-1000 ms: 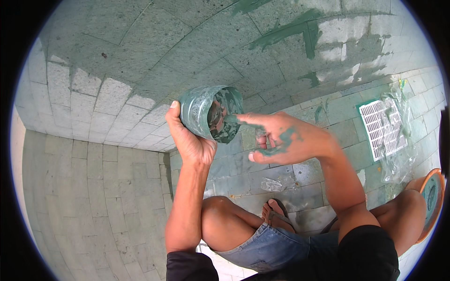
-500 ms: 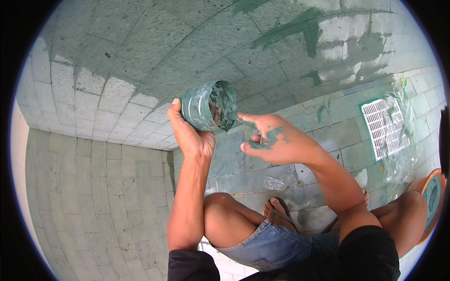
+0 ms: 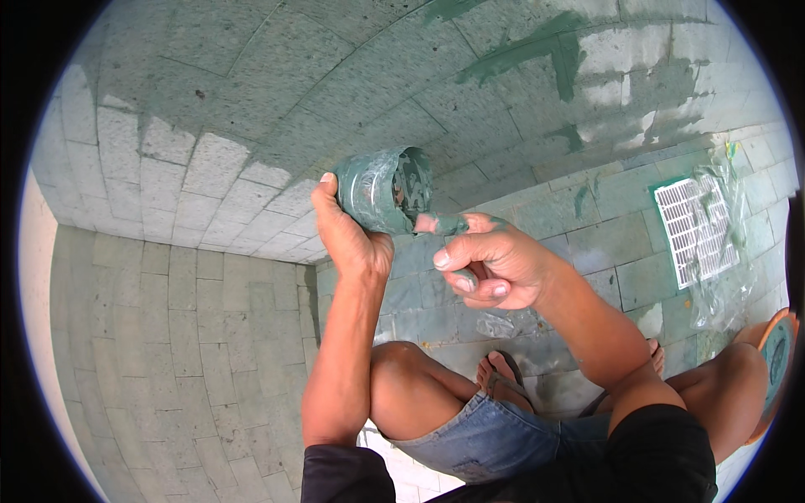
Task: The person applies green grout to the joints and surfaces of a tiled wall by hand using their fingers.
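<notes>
My left hand is wrapped round a cut-off clear plastic tub. The tub lies tilted on its side, its ragged mouth facing right, and green paste coats its inside. From the right, my right hand reaches to the mouth with the index finger stretched out. Green paste covers that finger, and its pink tip is at the tub's lower rim. The thumb and the other fingers are half curled and hold nothing visible.
A stone-tiled wall with green smears rises ahead. A white drain grate with clear plastic film over it lies at the right. A crumpled plastic piece rests on the floor near my feet. An orange basin stands beside my right knee.
My right hand has turned over, its index finger now extended to the tub's lower rim and the other fingers curled. The tub and my left hand have shifted slightly right in view.
</notes>
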A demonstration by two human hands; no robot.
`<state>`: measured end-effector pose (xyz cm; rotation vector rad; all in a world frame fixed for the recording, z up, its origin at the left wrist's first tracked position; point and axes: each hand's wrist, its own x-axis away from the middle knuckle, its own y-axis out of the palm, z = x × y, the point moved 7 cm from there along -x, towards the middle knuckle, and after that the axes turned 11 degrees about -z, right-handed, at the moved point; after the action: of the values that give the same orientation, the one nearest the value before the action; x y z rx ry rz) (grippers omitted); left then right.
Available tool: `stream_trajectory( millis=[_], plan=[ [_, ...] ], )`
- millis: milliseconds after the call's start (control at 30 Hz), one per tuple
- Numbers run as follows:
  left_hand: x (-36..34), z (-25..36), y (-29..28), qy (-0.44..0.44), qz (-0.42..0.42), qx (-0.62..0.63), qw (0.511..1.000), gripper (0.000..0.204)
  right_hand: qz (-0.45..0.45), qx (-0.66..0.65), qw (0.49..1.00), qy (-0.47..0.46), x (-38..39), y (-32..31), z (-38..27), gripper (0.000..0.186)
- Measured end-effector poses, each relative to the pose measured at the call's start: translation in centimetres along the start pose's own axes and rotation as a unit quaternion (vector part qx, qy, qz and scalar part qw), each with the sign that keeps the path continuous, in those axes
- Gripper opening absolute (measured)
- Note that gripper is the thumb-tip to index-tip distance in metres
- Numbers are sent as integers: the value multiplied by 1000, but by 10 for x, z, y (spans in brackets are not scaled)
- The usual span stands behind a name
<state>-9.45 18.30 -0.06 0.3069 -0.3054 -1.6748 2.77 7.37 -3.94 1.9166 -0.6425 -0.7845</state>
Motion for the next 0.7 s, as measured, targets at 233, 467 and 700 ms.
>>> stream_trajectory(
  millis=[233,467,700],
  plan=[
    [4,-4,8,-34,12,25,999,37,87,25,987,-133,16,-17,-37,54],
    [8,-1,14,-6,10,15,1000,45,477,238,799,-279,76,-174,-62,77],
    [13,3,14,-21,5,14,1000,48,669,402,611,-133,112,-214,-90,84]
  ],
)
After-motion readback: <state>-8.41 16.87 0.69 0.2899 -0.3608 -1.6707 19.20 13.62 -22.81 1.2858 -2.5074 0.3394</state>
